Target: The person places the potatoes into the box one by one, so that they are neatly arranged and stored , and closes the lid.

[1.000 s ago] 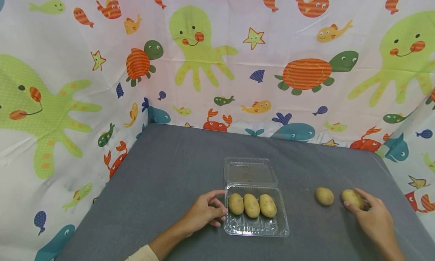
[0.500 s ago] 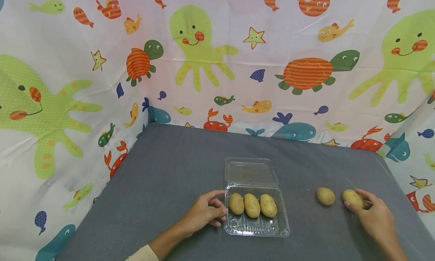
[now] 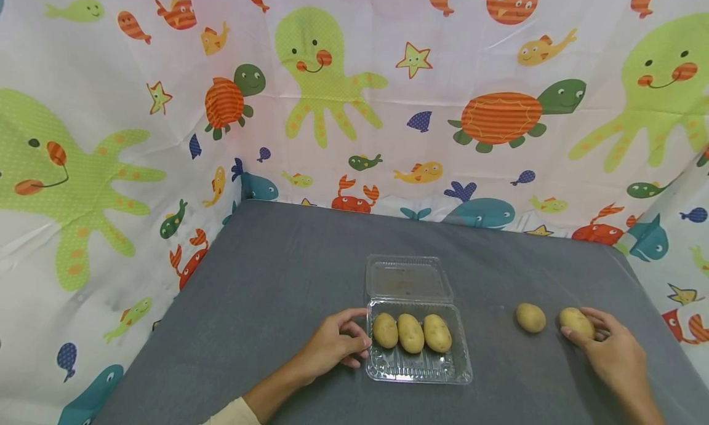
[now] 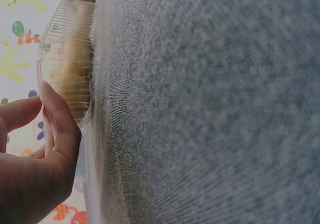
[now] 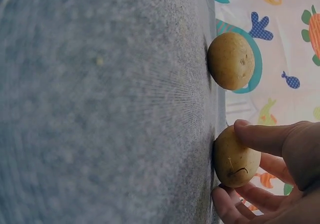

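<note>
Three potatoes point(image 3: 411, 334) lie side by side in the base of a clear plastic clamshell container point(image 3: 418, 374), whose lid point(image 3: 408, 278) is folded back behind it. My left hand point(image 3: 332, 345) holds the container's left rim with thumb and forefinger, the other fingers bent; in the left wrist view, the fingertips point(image 4: 46, 89) meet the ribbed wall. At the right, my right hand point(image 3: 612, 348) grips a potato point(image 5: 235, 159) between thumb and fingers, and this potato appears to rest on the table. Another potato point(image 3: 530, 318) lies just left of it, apart from the hand.
A grey cloth-covered table point(image 3: 266, 259) spreads beneath everything. White curtains point(image 3: 354, 31) printed with sea animals enclose it at the back, the left and the right.
Hardly anything differs. My right hand and its potato stay in place, the fingers shifting very slightly. My left hand and the container have not moved.
</note>
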A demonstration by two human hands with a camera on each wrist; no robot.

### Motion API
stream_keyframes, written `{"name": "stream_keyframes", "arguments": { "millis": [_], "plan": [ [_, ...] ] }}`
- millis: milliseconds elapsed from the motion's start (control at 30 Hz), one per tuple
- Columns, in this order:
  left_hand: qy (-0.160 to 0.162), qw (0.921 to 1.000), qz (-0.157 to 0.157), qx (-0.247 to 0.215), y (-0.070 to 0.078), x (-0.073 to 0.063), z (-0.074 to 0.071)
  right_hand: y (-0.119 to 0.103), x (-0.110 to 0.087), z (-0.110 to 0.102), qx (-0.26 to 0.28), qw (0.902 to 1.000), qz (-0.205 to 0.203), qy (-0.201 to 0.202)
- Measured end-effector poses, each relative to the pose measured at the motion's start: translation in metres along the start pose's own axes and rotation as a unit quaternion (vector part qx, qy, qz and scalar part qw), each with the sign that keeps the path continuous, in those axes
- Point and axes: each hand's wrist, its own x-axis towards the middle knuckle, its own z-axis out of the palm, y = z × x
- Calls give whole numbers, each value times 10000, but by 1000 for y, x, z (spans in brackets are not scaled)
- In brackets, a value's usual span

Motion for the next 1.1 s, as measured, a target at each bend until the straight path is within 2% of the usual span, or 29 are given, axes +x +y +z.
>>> {"name": "stream_keyframes", "arguments": {
  "millis": [100,267,500,833,1100],
  "plan": [
    [8,10000,4,-17,0,0,0,-1,-1,0,-9,10000,15,76],
    [1,10000,8,5,-1,0,0,-2,-1,1,65,9994,350,-28],
    [-9,10000,3,19,-2,-1,-1,-3,-3,1,71,9986,522,-68],
    [12,10000,7,7,-2,-1,-1,-2,-4,1,27,9988,481,41],
    [13,10000,2,0,-1,-1,-1,-10,-7,-1,20,9988,481,24]
  ]
}}
